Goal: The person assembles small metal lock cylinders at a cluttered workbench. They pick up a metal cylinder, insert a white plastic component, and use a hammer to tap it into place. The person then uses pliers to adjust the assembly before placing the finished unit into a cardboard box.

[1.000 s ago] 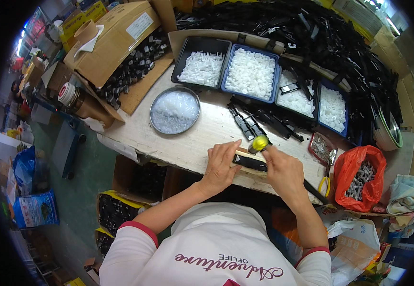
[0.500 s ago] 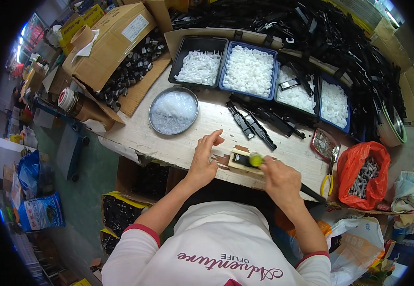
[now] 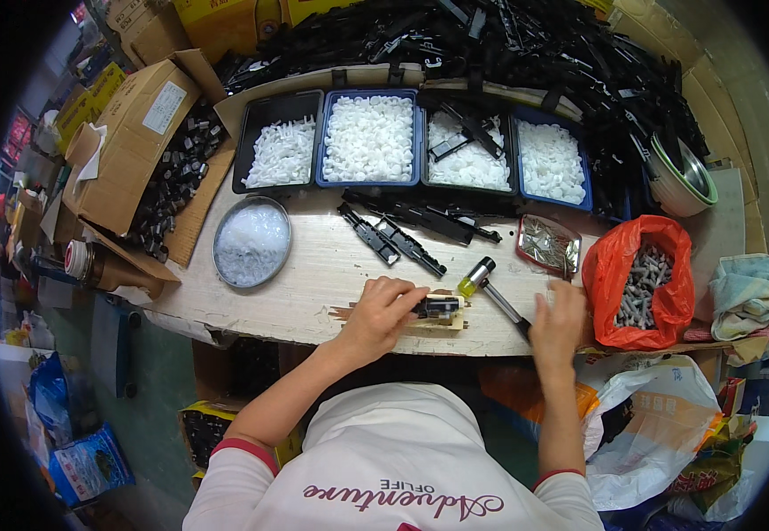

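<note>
Along the bench's near edge (image 3: 278,322), rested the left hand (image 3: 379,315) with fingers closed on the left end of the black part (image 3: 439,307) in its pale block (image 3: 444,324); held the right hand (image 3: 559,322) half-curled between hammer (image 3: 501,303) and red bag (image 3: 602,310), too blurred to tell any grip.

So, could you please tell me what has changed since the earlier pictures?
The right hand let go of the hammer, now lying right of the wooden block; the left hand returned rightward to the black part. Trays, dish and red bag stayed put.
</note>
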{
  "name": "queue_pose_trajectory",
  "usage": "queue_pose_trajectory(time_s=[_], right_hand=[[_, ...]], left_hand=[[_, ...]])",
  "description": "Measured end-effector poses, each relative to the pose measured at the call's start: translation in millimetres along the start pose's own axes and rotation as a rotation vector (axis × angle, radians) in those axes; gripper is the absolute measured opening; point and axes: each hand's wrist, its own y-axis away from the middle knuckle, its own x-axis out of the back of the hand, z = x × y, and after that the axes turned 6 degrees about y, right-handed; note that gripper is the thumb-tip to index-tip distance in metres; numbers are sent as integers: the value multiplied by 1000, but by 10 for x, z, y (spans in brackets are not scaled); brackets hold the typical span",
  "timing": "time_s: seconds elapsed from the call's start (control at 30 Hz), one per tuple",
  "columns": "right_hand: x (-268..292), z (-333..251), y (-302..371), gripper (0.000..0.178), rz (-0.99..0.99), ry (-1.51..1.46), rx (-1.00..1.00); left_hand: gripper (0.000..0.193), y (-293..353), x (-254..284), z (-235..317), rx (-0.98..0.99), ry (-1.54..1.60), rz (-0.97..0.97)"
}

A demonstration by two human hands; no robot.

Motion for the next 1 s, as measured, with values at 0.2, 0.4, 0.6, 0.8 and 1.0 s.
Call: queue_pose_trajectory(time_s=[0.2, 0.4, 0.6, 0.8, 1.0], right_hand=[[-140, 540, 207, 17, -95, 364, -91], [-9, 323, 94, 11, -41, -184, -172], [256, -644, 5, 14, -339, -681, 102], [161, -979, -27, 20, -476, -675, 323], [151, -1081, -26, 21, -496, -647, 373]], left_hand=[[38, -73, 298, 94, 528, 1148, 283], [35, 7, 297, 147, 708, 1234, 292], [32, 159, 233, 190, 574, 1103, 210], [31, 223, 300, 309, 651, 877, 162], [26, 256, 271, 337, 499, 648, 283]])
